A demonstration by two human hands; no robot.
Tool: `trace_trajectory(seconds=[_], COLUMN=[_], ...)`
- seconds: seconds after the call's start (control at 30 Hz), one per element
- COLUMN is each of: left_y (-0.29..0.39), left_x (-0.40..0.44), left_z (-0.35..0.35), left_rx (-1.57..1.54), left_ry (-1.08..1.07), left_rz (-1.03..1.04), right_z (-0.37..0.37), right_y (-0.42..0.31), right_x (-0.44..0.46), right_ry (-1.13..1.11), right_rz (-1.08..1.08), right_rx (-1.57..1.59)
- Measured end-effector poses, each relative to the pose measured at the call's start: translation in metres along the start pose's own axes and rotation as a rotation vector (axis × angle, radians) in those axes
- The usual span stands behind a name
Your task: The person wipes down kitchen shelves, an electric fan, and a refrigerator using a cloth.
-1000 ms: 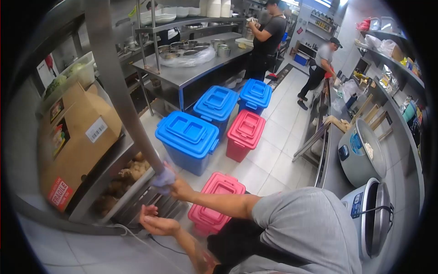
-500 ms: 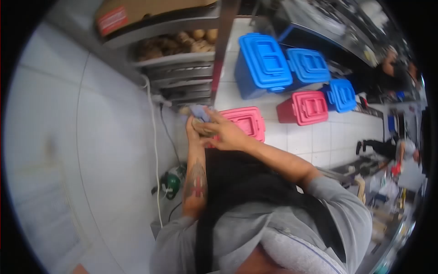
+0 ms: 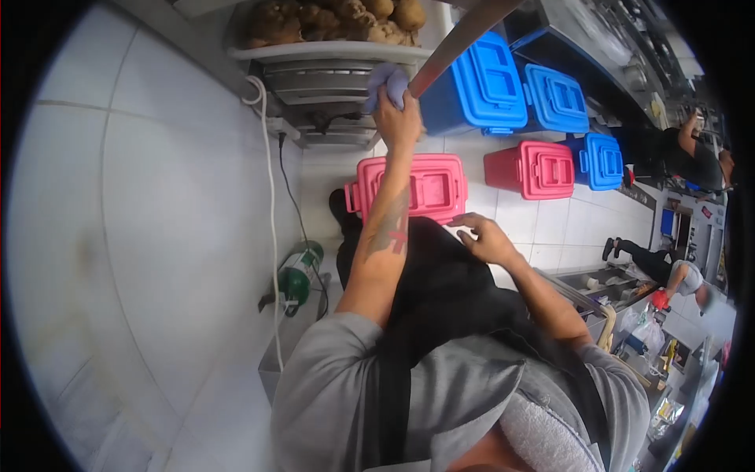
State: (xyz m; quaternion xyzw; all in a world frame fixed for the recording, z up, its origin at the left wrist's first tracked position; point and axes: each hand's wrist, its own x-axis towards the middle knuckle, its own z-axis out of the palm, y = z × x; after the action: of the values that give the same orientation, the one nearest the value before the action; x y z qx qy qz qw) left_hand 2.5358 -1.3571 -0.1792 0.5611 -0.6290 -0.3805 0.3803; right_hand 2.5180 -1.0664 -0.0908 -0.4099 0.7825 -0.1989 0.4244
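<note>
My left hand (image 3: pixel 399 122) is reached out forward, its fingers closed round a bunched lavender cloth (image 3: pixel 385 82). The cloth is against or right beside the metal post (image 3: pixel 450 49) of a rack; I cannot tell how firmly it touches. Lower down, my right hand (image 3: pixel 489 238) hangs in front of my black apron (image 3: pixel 440 291) with its fingers bent, apart and holding nothing. Nearest to it is the corner of a pink lidded bin (image 3: pixel 434 185), which my left forearm partly covers.
Potato-like roots (image 3: pixel 330 22) lie on the rack above metal slats. Blue bins (image 3: pixel 487 79) and another pink bin (image 3: pixel 535 169) stand on the tiled floor. A white cable (image 3: pixel 271 212) runs down the wall by a green cylinder (image 3: pixel 299 279). Two people (image 3: pixel 700 157) are at the right.
Both hands were together at the cloth. Now the left has carried it forward to the rack post, while the right has let go and drawn back to the right. The view has shifted too.
</note>
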Motion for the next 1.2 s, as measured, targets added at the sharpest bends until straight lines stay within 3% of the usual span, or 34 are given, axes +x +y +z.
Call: trace_trajectory(seconds=[0.03, 0.1, 0.13, 0.2, 0.27, 0.33, 0.43, 0.53, 0.6, 0.63, 0.7, 0.77, 0.8, 0.83, 0.87, 0.9, 0.93, 0.97, 1.03, 1.1, 1.17, 1.2], left_y=[0.008, 0.029, 0.021, -0.018, -0.017, 0.004, 0.024, 0.020, 0.020, 0.019, 0.092, -0.002, -0.032, -0.049, -0.063, -0.078, -0.100, -0.123, -0.124, -0.067, -0.073, -0.070], left_x=[0.007, 0.033, 0.053, 0.106, 0.125, 0.104, 0.093, 0.107, 0.107, 0.078, 0.001, -0.050, -0.067, -0.078, -0.089, -0.094, -0.089, -0.074, -0.037, 0.033, 0.054, 0.051], left_z=[-0.016, -0.074, -0.086, -0.075, -0.062, -0.043, -0.012, -0.016, -0.054, -0.074, -0.161, -0.127, -0.109, -0.099, -0.094, -0.089, -0.087, -0.082, -0.084, -0.086, -0.047, -0.011], left_rx=[-0.120, -0.010, -0.043, 0.105, 0.553, 0.755, 0.719, 0.560, -0.053, -0.182, 0.054, -0.263, -0.157, -0.150, -0.267, -0.382, -0.374, -0.619, -0.931, -1.149, -1.283, -0.960], left_ry=[-0.250, -0.211, -0.051, 0.040, -0.317, -0.538, -0.602, -0.945, -1.214, -1.038, -0.944, -0.765, -0.603, -0.595, -0.662, -0.715, -0.718, -0.616, -0.458, -0.415, -0.415, -0.030], left_rz=[-0.058, -0.090, -0.024, -0.101, -0.028, 0.145, 0.238, 0.376, -0.092, -0.103, -0.119, 0.082, 0.310, 0.305, -0.047, -0.400, -0.410, -0.566, -0.690, -0.580, -0.547, -0.465], right_z=[-0.002, -0.005, -0.004, 0.000, 0.005, 0.006, 0.006, 0.014, 0.000, -0.014, -0.019, -0.026, -0.023, -0.015, -0.008, -0.004, 0.000, 0.004, 0.016, 0.021, 0.036, 0.038], right_y=[0.000, -0.006, -0.002, 0.005, 0.007, 0.000, -0.013, 0.014, 0.021, 0.006, -0.014, -0.037, -0.048, -0.058, -0.064, -0.061, -0.053, -0.043, -0.022, -0.006, 0.024, 0.040], right_x=[0.004, 0.012, 0.019, 0.024, 0.017, 0.005, -0.007, 0.005, 0.031, 0.043, 0.049, 0.055, 0.051, 0.048, 0.045, 0.047, 0.049, 0.050, 0.042, 0.032, 0.019, 0.021], right_ry=[-0.008, 0.040, 0.083, 0.095, 0.067, -0.057, -0.117, -0.157, -0.166, -0.058, 0.042, 0.114, 0.123, 0.208, 0.290, 0.282, 0.251, 0.222, 0.165, 0.110, 0.084, 0.059], right_rz=[-0.029, -0.022, -0.036, -0.005, 0.031, 0.012, -0.030, -0.179, -0.160, -0.106, -0.054, -0.091, -0.105, -0.156, -0.202, -0.199, -0.197, -0.190, -0.116, -0.002, 0.078, 0.110], right_rx=[-0.015, 0.073, 0.131, 0.193, 0.205, 0.209, 0.150, 0.161, 0.186, 0.297, 0.410, 0.680, 0.566, 0.371, 0.177, 0.183, 0.105, 0.024, 0.109, 0.226, 0.191, 0.138])
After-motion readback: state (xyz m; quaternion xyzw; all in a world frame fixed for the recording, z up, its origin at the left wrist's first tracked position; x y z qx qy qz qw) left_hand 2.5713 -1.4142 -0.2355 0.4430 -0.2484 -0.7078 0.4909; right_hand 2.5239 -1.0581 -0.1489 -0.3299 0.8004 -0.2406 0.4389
